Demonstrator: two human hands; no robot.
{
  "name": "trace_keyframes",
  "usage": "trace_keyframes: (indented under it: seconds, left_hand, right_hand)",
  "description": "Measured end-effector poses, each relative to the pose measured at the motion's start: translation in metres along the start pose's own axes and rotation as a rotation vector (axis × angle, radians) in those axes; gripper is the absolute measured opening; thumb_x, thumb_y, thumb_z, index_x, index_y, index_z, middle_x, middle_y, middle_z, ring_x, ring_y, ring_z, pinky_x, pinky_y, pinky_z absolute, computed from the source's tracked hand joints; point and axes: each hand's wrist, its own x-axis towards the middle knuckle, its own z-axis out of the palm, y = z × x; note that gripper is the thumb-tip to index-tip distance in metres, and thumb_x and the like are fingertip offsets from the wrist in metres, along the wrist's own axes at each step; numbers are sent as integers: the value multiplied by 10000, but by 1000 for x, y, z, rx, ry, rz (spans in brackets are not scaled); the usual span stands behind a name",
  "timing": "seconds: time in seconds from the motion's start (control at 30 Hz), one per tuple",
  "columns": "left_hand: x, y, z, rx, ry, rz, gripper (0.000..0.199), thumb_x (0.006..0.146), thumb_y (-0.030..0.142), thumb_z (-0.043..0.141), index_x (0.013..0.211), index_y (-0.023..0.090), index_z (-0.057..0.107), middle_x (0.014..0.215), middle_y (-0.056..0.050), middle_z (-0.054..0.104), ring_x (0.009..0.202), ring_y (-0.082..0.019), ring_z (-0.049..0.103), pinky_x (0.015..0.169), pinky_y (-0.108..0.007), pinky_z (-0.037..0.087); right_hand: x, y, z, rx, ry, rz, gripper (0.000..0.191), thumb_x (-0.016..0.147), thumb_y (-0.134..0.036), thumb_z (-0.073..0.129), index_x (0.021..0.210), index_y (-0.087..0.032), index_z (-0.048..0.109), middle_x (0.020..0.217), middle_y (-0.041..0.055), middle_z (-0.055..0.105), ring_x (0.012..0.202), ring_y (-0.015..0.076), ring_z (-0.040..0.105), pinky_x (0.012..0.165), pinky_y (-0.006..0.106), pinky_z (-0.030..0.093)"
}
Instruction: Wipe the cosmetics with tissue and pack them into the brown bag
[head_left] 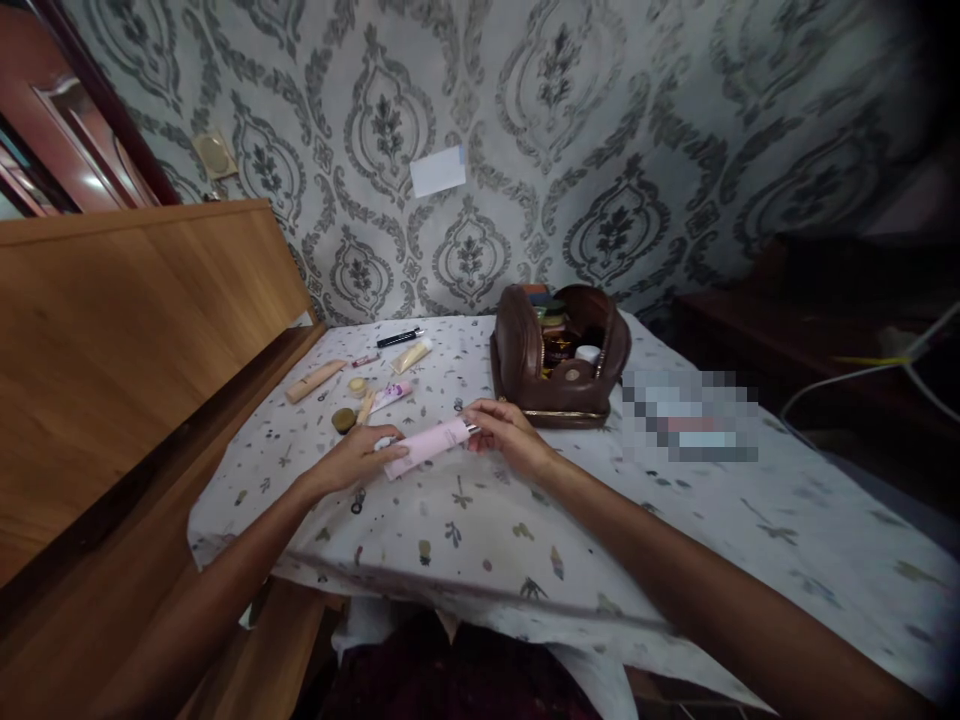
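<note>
A pink tube [427,450] is held between my two hands above the patterned white cloth [480,530]. The fingers of my left hand [358,460] close round its wide lower end. At the other end, my right hand [506,432] pinches the tube's cap. Just beyond my left hand lie a small white and purple tube [392,396], a round dark-topped container [344,420] and a small yellowish round pot [357,385]. A brown bag [521,350] stands open behind my right hand, with jars and other items inside.
Farther back on the cloth lie a black pen-like item [400,338], a cream tube [412,356], a small reddish tube [366,360] and a beige tube [316,381]. A wooden panel [150,350] rises at the left. Right of the bag is a pixelated patch [690,416].
</note>
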Motion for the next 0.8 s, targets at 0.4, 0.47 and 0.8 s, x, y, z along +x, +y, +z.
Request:
trace_keyframes:
  seconds: [0.4,0.47,0.8]
  left_hand:
    - [49,44,72,659,304,119,505,1018,454,379,1396,126,451,1177,-173,644,1138,-292,560,856,-372,515]
    - [55,50,83,656,343,175,556,1011,464,399,1445,116,383,1196,-178,628,1123,-283,562,873,-370,513]
    - [42,1,57,682,331,116,593,974,504,464,1418,113,425,1216,-195,610,1165,-332,554,898,-417,513]
  right_hand:
    - [-1,10,6,-49,78,79,438,592,-548,818,581,-182,576,458,-24,585,376,110,531,349,207,380]
    - [0,11,5,-42,112,68,440,602,-557,804,569,-187,568,439,-43,546,372,95,492,352,205,371]
    - [4,7,-3,19,222,98,479,630,-604,774,629,-196,522,491,-6,601,346,62,403,317,190,211]
